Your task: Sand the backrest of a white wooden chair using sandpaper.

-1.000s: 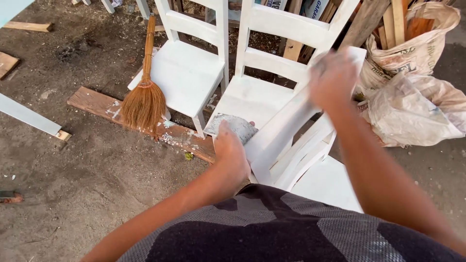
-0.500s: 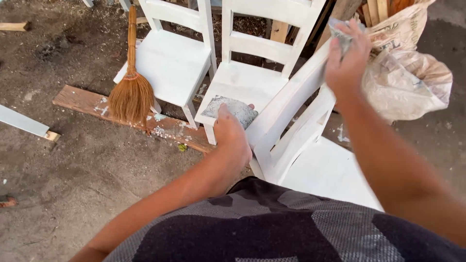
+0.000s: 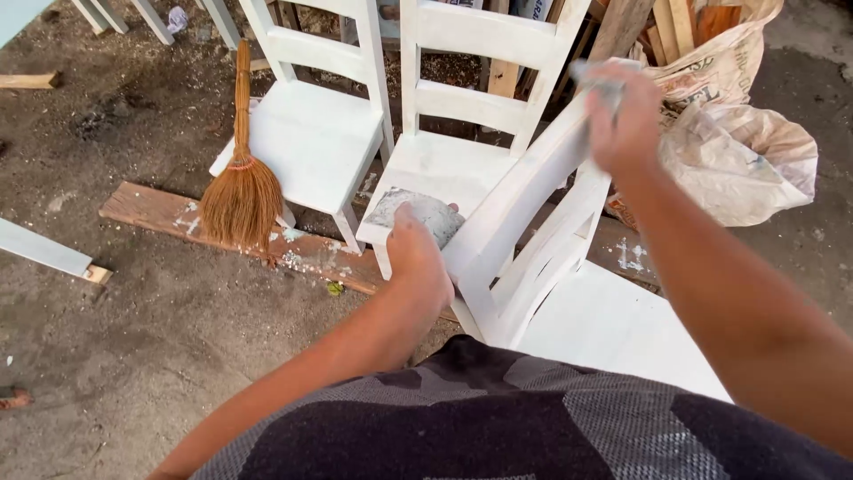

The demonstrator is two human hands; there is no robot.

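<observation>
A white wooden chair (image 3: pixel 524 200) leans tilted toward me, its back post running from lower left to upper right. My left hand (image 3: pixel 418 258) grips the lower part of that post and also holds a grey, dusty sheet of sandpaper (image 3: pixel 418 212). At the upper end of the same post my right hand (image 3: pixel 622 120) is blurred, pressing a small grey piece of sandpaper (image 3: pixel 597 82) against the wood. Two more white chairs (image 3: pixel 311 133) (image 3: pixel 462 124) stand upright just behind.
A straw broom (image 3: pixel 242 178) leans on the left chair, over a paint-spattered plank (image 3: pixel 231 233) on the dirt floor. Stuffed paper sacks (image 3: pixel 737 151) and wood offcuts (image 3: pixel 675 22) fill the upper right. A pale painted board (image 3: pixel 44 249) lies at the left.
My right hand has rubbed up along the chair post, then slid slightly back down. My left hand keeps its grip low on the post. The view has shifted a little.
</observation>
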